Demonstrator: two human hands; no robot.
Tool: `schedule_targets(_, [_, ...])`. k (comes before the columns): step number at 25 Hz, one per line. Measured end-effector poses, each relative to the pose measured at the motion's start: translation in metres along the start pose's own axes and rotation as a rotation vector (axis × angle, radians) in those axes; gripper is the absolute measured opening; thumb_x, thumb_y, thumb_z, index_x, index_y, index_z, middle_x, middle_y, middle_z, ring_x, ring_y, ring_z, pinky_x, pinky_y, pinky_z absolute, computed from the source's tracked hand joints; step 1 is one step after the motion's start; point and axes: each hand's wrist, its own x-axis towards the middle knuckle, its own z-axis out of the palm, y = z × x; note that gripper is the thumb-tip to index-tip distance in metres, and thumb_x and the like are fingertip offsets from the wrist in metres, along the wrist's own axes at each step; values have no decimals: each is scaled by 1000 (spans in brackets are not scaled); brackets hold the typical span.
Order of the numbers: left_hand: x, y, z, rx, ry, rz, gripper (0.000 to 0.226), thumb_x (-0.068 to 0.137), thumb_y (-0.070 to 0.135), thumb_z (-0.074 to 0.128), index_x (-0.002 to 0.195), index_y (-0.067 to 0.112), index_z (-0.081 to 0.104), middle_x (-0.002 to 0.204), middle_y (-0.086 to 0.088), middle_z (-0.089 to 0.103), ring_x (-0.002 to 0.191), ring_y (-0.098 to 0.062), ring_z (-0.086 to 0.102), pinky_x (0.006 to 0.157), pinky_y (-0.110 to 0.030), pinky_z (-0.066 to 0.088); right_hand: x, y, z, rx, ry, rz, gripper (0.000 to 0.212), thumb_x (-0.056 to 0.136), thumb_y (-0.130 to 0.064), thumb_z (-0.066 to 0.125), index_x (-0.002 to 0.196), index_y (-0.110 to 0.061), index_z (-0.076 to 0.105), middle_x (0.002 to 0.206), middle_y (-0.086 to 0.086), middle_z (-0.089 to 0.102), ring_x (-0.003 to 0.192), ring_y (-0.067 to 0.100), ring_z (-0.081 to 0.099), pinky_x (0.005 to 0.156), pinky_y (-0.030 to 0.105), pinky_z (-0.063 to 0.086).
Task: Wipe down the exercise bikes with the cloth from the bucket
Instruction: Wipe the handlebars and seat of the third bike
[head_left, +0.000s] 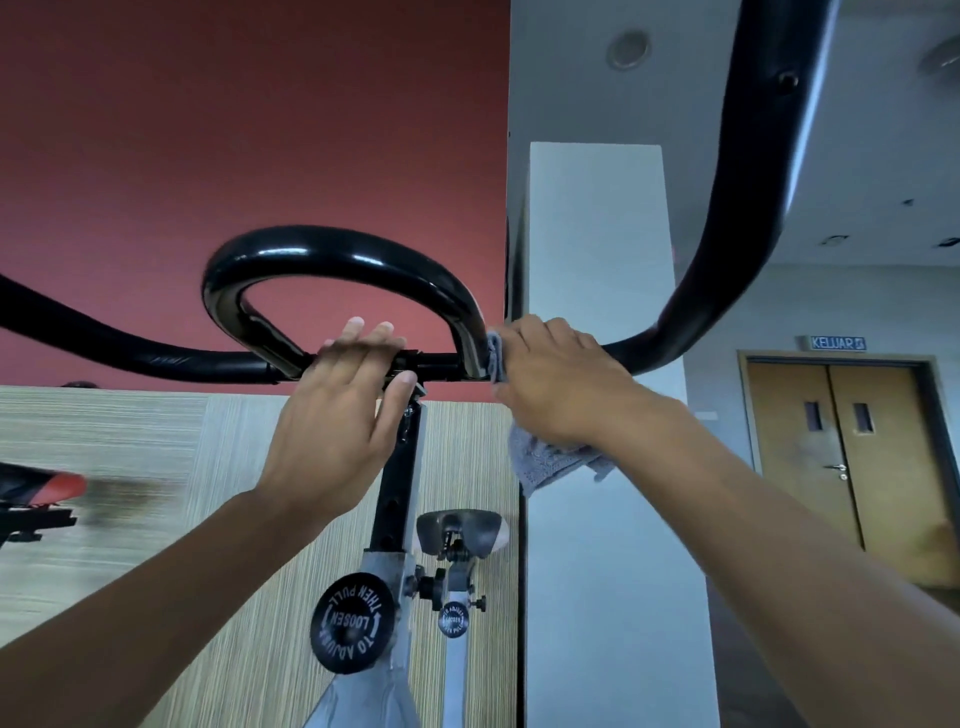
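Red wall (208, 130) behind, glossy black handlebar (337, 254), left hand (332, 415) gripping it, right hand (556, 384) clutching crumpled grey cloth (540, 462).

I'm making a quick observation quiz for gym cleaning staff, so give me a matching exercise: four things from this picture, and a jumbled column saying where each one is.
1. cloth
2. left hand
3. round knob
4. double door

A. low on the post
B. far right, under the sign
C. gripping the handlebar at its centre
D. pressed on the handlebar by the right hand

Pairs: 1-D, 2-C, 3-A, 4-B
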Motion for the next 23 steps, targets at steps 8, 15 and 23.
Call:
schedule_targets(8, [2,3,-13,16,-121,7,58,102,46,20,142,12,46,142,-5,51,140,-24,37,119,-45,27,-21,-18,33,36,343,86,72,67,1,45,139,-4,44,135,13,50,132,34,44,114,48,33])
schedule_targets(15, [13,7,-49,-81,-385,20,57,101,25,43,152,3,31,159,-14,32,150,-31,22,119,-58,20,-42,-30,-26,636,69,264,61,98,4,43,154,-10,26,161,4,24,150,16,18,124,27,13])
schedule_targets(23, [28,-2,-143,-120,-891,124,48,97,18,44,143,7,48,148,-11,49,138,-33,43,118,-45,26,-51,-52,-144,991,-442,686,55,103,-9,46,154,-17,27,157,-1,33,147,10,28,117,15,24])
